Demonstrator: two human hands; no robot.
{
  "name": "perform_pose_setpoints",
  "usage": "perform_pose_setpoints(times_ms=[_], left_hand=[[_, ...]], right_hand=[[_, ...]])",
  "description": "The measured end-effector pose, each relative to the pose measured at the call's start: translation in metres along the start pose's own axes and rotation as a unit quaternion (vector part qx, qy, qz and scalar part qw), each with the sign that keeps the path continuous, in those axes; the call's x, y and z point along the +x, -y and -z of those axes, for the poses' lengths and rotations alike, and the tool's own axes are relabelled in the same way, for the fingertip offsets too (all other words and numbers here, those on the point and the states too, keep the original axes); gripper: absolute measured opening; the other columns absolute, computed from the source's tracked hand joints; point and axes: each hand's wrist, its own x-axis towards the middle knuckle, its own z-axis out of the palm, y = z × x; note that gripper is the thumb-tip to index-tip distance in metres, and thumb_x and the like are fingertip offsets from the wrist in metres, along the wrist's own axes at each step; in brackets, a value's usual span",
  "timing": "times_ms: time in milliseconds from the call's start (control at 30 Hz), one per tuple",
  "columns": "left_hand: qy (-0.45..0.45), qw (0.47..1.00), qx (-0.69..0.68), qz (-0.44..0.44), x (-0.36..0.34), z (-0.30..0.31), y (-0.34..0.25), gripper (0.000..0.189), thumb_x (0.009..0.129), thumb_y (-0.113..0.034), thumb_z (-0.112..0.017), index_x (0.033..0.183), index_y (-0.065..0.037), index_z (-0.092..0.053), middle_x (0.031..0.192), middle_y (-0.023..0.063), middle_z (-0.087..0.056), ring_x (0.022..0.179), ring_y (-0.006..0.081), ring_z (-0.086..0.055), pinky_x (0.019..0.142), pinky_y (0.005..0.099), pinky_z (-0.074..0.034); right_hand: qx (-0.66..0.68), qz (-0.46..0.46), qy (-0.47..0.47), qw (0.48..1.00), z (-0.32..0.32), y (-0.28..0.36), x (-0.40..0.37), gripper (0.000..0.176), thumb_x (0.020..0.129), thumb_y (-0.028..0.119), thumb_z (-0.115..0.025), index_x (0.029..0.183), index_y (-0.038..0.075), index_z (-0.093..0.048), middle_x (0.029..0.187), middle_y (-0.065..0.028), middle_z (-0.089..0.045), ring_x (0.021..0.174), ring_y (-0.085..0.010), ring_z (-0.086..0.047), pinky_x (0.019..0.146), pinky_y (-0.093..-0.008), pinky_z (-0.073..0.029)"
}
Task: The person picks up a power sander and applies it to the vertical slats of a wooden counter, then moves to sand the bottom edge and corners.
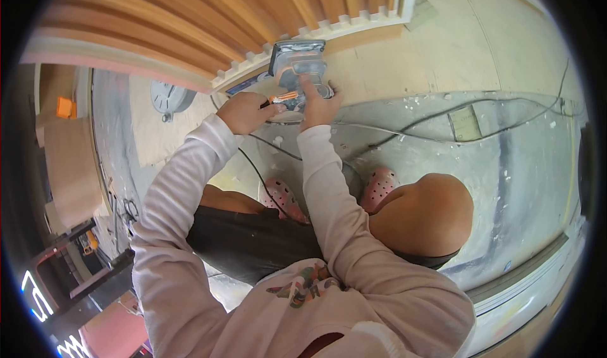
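A dusty blue-grey electric sander (298, 64) is tilted against the edge of the slatted wooden panel (253, 16), its flat pad toward the slats. My right hand (321, 108) grips the sander's body from the near side, fingers bent around it. Close to its left side, my left hand (243, 112) is closed, thumb and fingers pinching a small orange-and-black piece (283, 97) that overlaps the sander's body. I cannot tell whether this piece belongs to the sander.
Dark and pale cables (404, 130) trail over the dusty floor (430, 162). A grey round metal piece (171, 97) lies left of my hands. Plywood sheeting (373, 61) lies beside the panel. Near my pink clogs (380, 187) runs another cable. An orange object (65, 107) is far left.
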Motion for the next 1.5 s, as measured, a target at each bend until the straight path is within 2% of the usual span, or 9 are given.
perform_pose_setpoints(times_ms=[67, 167, 267, 367, 800, 967, 1200, 1300, 1500], left_hand=[[0.000, 1.000, -0.009, -0.009, 0.004, 0.004, -0.018, 0.056, 0.086, -0.052, -0.056, 0.088, 0.003, -0.066, 0.083, 0.0232, -0.063, 0.079, 0.0356, -0.061, 0.073, 0.0398, -0.047], [-0.046, 0.989, -0.122, -0.066, 0.014, -0.011, -0.023, 0.054, 0.086, -0.050, -0.058, 0.100, 0.003, -0.064, 0.086, 0.0203, -0.064, 0.080, 0.0317, -0.061, 0.074, 0.0378, -0.047], [-0.063, 0.982, -0.163, -0.070, 0.012, -0.018, -0.033, 0.058, 0.086, -0.048, -0.060, 0.114, 0.003, -0.057, 0.088, 0.0161, -0.064, 0.079, 0.0271, -0.061, 0.073, 0.0357, -0.047], [-0.015, 0.987, -0.153, -0.050, 0.011, -0.010, -0.040, 0.064, 0.085, -0.047, -0.062, 0.123, 0.003, -0.051, 0.090, 0.0151, -0.064, 0.080, 0.0242, -0.061, 0.073, 0.0341, -0.047], [0.047, 0.978, -0.184, -0.082, 0.028, -0.019, -0.047, 0.061, 0.086, -0.045, -0.063, 0.123, 0.002, -0.051, 0.087, 0.0138, -0.063, 0.077, 0.0203, -0.059, 0.070, 0.0318, -0.048], [0.088, 0.979, -0.165, -0.085, 0.034, -0.018, -0.056, 0.057, 0.089, -0.038, -0.062, 0.127, 0.001, -0.047, 0.076, 0.0051, -0.057, 0.066, 0.0113, -0.054, 0.058, 0.0257, -0.042], [0.098, 0.982, -0.142, -0.071, 0.046, -0.025, -0.048, 0.060, 0.089, -0.042, -0.061, 0.128, 0.001, -0.047, 0.077, 0.0060, -0.057, 0.066, 0.0120, -0.055, 0.060, 0.0258, -0.043], [0.115, 0.980, -0.156, -0.035, 0.044, -0.025, -0.055, 0.070, 0.084, -0.047, -0.064, 0.129, 0.004, -0.045, 0.103, 0.0216, -0.061, 0.092, 0.0276, -0.060, 0.081, 0.0348, -0.047], [-0.133, 0.990, -0.029, -0.024, 0.008, -0.026, -0.092, 0.067, 0.083, -0.038, -0.065, 0.129, 0.005, -0.042, 0.123, 0.0273, -0.050, 0.107, 0.0368, -0.054, 0.092, 0.0399, -0.044]], right_hand=[[0.012, 0.058, -0.022, 0.998, 0.002, 0.012, 0.004, 0.078, 0.064, 0.016, -0.084, 0.124, -0.004, -0.037, 0.117, -0.0190, -0.045, 0.102, -0.0241, -0.050, 0.084, -0.0312, -0.046], [-0.022, 0.062, -0.058, 0.996, 0.008, 0.043, 0.023, 0.081, 0.060, 0.010, -0.084, 0.125, 0.003, -0.036, 0.107, -0.0170, -0.050, 0.082, -0.0222, -0.056, 0.061, -0.0315, -0.050], [-0.022, 0.074, -0.073, 0.994, 0.020, 0.067, 0.050, 0.080, 0.060, 0.006, -0.082, 0.125, 0.003, -0.036, 0.112, -0.0186, -0.049, 0.087, -0.0251, -0.057, 0.064, -0.0333, -0.052], [0.043, 0.088, -0.108, 0.989, 0.027, 0.091, 0.071, 0.080, 0.059, 0.009, -0.084, 0.123, -0.003, -0.037, 0.115, -0.0196, -0.046, 0.102, -0.0266, -0.051, 0.085, -0.0337, -0.046], [-0.059, 0.114, -0.082, 0.988, 0.066, 0.153, 0.117, 0.062, 0.056, 0.009, -0.081, 0.105, -0.005, -0.046, 0.091, -0.0163, -0.056, 0.071, -0.0218, -0.059, 0.057, -0.0337, -0.050], [-0.065, 0.146, -0.064, 0.985, 0.063, 0.150, 0.106, 0.058, 0.057, 0.011, -0.081, 0.100, -0.001, -0.045, 0.084, -0.0137, -0.056, 0.058, -0.0180, -0.056, 0.045, -0.0303, -0.045], [-0.097, 0.109, -0.058, 0.988, 0.062, 0.152, 0.098, 0.054, 0.058, 0.007, -0.080, 0.099, 0.001, -0.045, 0.080, -0.0098, -0.056, 0.052, -0.0146, -0.054, 0.038, -0.0252, -0.040], [-0.089, 0.123, -0.059, 0.987, 0.065, 0.143, 0.100, 0.054, 0.058, 0.007, -0.080, 0.100, 0.002, -0.045, 0.081, -0.0104, -0.056, 0.055, -0.0149, -0.055, 0.039, -0.0258, -0.040], [-0.060, 0.175, -0.062, 0.981, 0.061, 0.124, 0.109, 0.054, 0.060, 0.006, -0.080, 0.101, 0.001, -0.046, 0.087, -0.0124, -0.056, 0.058, -0.0175, -0.057, 0.041, -0.0280, -0.044]])
